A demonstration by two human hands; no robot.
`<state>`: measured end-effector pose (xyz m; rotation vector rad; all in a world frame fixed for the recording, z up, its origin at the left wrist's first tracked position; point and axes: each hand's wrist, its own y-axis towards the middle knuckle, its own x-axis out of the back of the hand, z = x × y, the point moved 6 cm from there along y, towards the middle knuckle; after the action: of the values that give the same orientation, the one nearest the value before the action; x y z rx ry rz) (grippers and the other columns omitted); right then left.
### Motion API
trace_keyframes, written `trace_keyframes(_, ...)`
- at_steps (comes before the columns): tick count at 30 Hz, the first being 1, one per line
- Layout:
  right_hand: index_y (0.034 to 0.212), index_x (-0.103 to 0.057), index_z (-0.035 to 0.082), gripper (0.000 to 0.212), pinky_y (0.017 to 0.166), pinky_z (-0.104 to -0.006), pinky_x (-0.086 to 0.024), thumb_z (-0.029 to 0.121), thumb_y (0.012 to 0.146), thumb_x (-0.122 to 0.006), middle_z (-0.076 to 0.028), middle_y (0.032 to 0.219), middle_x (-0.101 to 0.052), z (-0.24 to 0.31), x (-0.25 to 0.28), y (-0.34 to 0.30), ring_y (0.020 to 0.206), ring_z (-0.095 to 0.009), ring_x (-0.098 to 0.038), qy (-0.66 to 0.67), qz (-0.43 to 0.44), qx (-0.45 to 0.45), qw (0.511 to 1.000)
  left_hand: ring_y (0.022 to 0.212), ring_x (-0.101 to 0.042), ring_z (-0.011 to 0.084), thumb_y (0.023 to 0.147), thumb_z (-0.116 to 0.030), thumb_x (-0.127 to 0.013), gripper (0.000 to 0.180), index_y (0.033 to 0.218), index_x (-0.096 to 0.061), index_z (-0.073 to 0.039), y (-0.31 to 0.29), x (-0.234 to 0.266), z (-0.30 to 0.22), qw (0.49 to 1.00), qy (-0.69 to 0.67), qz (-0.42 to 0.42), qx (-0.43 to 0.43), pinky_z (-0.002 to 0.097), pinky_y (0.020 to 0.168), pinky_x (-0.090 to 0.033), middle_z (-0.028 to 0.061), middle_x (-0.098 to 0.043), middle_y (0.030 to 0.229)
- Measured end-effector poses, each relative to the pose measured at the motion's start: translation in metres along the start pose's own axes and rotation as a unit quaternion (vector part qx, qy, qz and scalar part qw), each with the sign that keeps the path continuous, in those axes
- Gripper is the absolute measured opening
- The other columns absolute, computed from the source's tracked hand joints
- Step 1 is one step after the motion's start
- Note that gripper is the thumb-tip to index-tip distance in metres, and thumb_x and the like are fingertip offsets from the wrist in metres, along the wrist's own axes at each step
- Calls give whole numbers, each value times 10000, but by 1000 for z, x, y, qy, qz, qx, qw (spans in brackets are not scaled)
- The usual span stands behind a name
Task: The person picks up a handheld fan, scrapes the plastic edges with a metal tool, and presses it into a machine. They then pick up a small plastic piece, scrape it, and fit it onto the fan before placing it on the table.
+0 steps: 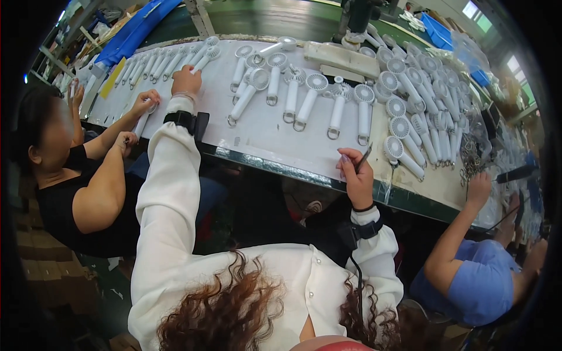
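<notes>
My left hand [186,81] reaches far forward over the white table, its fingers closed on the handle end of a white handheld fan [212,53]. That fan lies at the right end of a row of similar fans [155,63]. Close to the table's front edge, my right hand [358,178] is bent up and grips a thin dark pen-like tool [365,155]; its exact kind cannot be made out. Between my hands, several white handheld fans [316,88] with round grilles and metal loops at their handle ends lie spread on the table.
A dense pile of fans [418,88] covers the right side. A pale block [342,60] lies at the back. On the left a co-worker [64,169] handles a fan [142,121]; on the right another person in blue [474,281] holds a dark tool [515,174].
</notes>
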<state>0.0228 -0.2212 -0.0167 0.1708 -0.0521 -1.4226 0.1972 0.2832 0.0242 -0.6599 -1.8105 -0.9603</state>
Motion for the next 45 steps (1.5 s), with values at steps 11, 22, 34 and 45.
trace_keyframes(11,1125,-612,37,207,563,-172,-345,141,992,-493,25,736,-556,1,2,0,609,-32,-427,44,-7,-36,998,650,-541,116,910,-168,-624,156,1006,-645,-46,-224,52,-139,820,-521,107,-213,240,617,-444,30,-637,809)
trace_keyframes(22,1061,-624,6,217,631,-243,-456,136,889,-648,-12,744,-567,18,33,12,658,-102,-553,-243,-53,39,968,693,-504,40,945,-141,-595,136,1006,-616,-21,-323,15,-213,715,-543,359,-255,197,610,-404,-26,-574,774)
trace_keyframes(34,1096,-582,21,371,715,-383,-496,186,797,-730,-137,991,-592,35,35,52,770,-287,-611,-462,-195,165,849,703,-507,38,946,-110,-586,118,1009,-605,-13,-327,13,-209,669,-595,378,-235,189,628,-410,-32,-568,774)
trace_keyframes(45,1079,-607,34,278,735,-419,-491,96,808,-623,-149,956,-618,46,146,-14,792,-333,-605,-607,-249,201,728,689,-539,62,929,-121,-605,127,979,-623,-5,-326,18,-204,681,-587,356,-255,212,624,-438,-3,-598,754)
